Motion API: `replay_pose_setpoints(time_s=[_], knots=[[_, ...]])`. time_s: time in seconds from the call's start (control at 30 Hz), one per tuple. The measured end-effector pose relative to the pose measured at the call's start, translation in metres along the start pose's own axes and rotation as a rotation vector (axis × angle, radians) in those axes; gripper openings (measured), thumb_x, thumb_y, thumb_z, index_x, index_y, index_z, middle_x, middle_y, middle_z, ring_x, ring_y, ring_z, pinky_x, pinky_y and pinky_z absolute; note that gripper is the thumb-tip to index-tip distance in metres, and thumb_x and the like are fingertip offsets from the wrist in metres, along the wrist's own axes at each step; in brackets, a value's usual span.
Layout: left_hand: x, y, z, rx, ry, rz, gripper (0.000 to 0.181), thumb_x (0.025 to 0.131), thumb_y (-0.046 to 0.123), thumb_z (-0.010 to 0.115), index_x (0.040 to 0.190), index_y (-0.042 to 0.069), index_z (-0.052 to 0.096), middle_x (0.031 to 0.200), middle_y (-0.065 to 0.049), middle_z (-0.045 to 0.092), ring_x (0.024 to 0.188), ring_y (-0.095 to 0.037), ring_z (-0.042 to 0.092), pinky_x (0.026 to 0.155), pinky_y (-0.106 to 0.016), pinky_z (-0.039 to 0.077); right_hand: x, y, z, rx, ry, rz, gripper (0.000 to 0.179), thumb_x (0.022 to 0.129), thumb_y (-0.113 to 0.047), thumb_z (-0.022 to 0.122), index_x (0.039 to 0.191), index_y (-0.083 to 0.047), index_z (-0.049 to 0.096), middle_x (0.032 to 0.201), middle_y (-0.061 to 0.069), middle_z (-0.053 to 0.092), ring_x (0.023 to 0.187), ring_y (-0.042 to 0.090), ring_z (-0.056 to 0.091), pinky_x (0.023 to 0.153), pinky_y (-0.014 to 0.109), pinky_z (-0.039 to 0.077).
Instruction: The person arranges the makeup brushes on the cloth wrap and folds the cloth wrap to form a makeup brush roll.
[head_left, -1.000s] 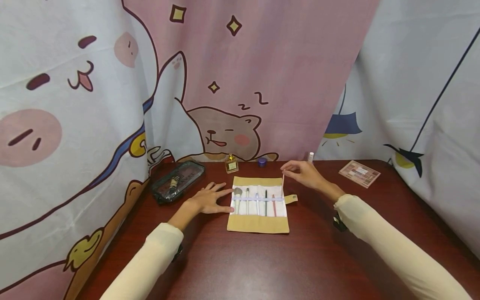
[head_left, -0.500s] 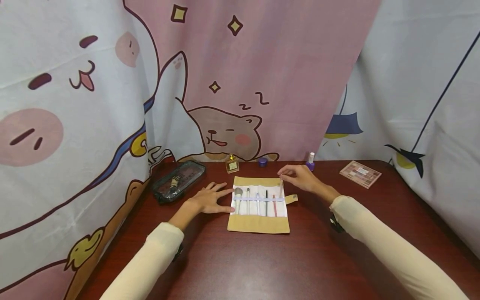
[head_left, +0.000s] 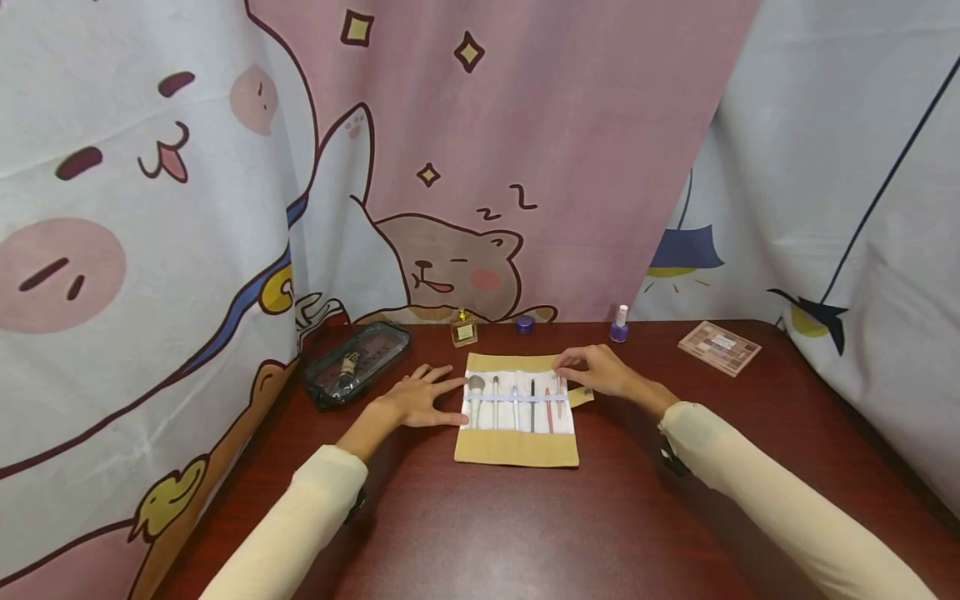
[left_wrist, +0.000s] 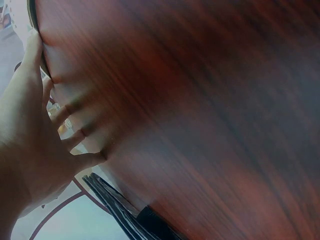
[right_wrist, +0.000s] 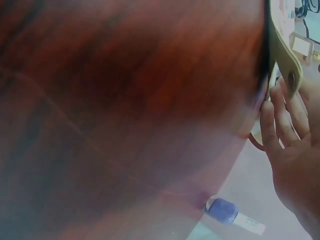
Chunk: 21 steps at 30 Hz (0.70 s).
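Note:
A tan brush roll [head_left: 517,448] with a white lining lies unfolded on the table. Several makeup brushes stand in a row under its lilac elastic band, among them a fluffy white-handled brush [head_left: 476,385] and a dark green one [head_left: 532,408]. At the roll's right end, my right hand [head_left: 597,369] pinches the top of a slim pink makeup brush [head_left: 559,404], whose lower part passes behind the band. My left hand [head_left: 415,400] rests with spread fingers at the roll's left edge, thumb and index finger on it. The snap strap [right_wrist: 287,62] hangs beside my right fingers in the right wrist view.
Behind the roll stand a perfume bottle [head_left: 463,330], a small purple jar [head_left: 524,323] and a purple nail polish bottle [head_left: 619,327]. An eyeshadow palette [head_left: 720,347] lies at the right. A clear black-edged pouch [head_left: 375,346] with a tube inside lies at the left.
My right hand has moved down and slightly left, sliding the pink makeup brush down behind the elastic band at the right end. The left hand has stayed in place.

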<state>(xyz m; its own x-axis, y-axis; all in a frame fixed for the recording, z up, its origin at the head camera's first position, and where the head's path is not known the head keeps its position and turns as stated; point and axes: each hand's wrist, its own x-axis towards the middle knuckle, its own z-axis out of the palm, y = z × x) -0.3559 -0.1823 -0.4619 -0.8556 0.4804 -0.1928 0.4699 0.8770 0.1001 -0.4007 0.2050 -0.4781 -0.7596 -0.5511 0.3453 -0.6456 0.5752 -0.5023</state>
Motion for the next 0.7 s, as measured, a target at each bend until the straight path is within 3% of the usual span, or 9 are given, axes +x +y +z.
replay_pose_setpoints(time_s=[0.27,0.47,0.7], knots=[[-0.001,0.001,-0.002,0.0,-0.001,0.005,0.087,0.09,0.081,0.052,0.163,0.039,0.033,0.172,-0.003,0.023,0.156,-0.039,0.02,0.117,-0.067,0.027,-0.011,-0.001,0.004,0.015,-0.063,-0.014,0.014,0.096,-0.018,0.077,0.109,-0.015,0.079,0.104,-0.009,0.078,0.098,0.009,0.07,0.09,0.041,0.057],[0.0,0.001,-0.002,0.01,0.003,0.007,0.087,0.09,0.081,0.053,0.163,0.038,0.033,0.172,-0.004,0.023,0.156,-0.039,0.02,0.116,-0.067,0.028,-0.019,-0.003,0.005,0.054,-0.111,-0.019,0.022,0.093,-0.025,0.081,0.113,-0.016,0.078,0.105,-0.007,0.078,0.093,0.016,0.07,0.084,0.04,0.059],[-0.001,0.002,-0.002,0.017,0.001,0.005,0.087,0.09,0.08,0.053,0.163,0.037,0.033,0.172,-0.004,0.023,0.156,-0.039,0.02,0.115,-0.068,0.029,-0.026,-0.004,0.008,0.049,-0.099,0.0,0.03,0.088,-0.033,0.085,0.113,-0.018,0.079,0.109,-0.005,0.077,0.093,0.019,0.069,0.081,0.036,0.057]])
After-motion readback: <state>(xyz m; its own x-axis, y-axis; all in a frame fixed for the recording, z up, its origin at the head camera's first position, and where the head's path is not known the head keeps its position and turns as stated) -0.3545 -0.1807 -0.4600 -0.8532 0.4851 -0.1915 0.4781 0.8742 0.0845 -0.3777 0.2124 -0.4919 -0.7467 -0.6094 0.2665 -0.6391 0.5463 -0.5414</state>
